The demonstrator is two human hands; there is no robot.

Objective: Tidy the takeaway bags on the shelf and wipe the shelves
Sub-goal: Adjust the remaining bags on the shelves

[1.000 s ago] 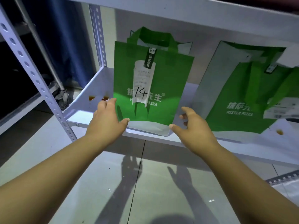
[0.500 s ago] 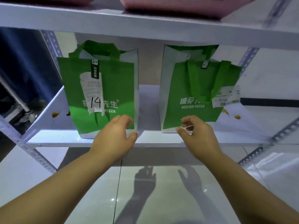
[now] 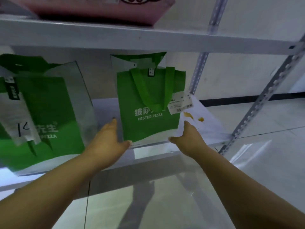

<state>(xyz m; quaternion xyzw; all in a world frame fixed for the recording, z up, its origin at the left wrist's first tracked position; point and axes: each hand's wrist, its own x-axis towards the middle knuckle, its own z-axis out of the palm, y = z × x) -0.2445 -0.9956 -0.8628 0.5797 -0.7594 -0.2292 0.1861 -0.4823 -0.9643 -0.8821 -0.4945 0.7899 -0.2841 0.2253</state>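
Note:
Two green "Mister Pizza" takeaway bags stand on the white shelf [image 3: 208, 131]. The left bag [image 3: 49, 113] carries a white receipt marked 14. The right bag [image 3: 148, 103] has a receipt label [image 3: 180, 103] on its right edge. My left hand [image 3: 109, 142] clasps this right bag's lower left corner, thumb on the front, fingers along its side. My right hand [image 3: 188, 139] cups its lower right corner, thumb at the bottom edge. Orange sauce stains [image 3: 189, 115] lie on the shelf just right of the bag.
A pink bag [image 3: 99, 7] lies on the upper shelf board [image 3: 148, 38] directly overhead. Perforated metal uprights [image 3: 264, 96] frame the right end of the shelf. Grey tiled floor shows below, with my arms' shadows on it.
The view has swung right. Both hands left the bag marked 14 and moved to the right bag, now flanking its two lower corners.

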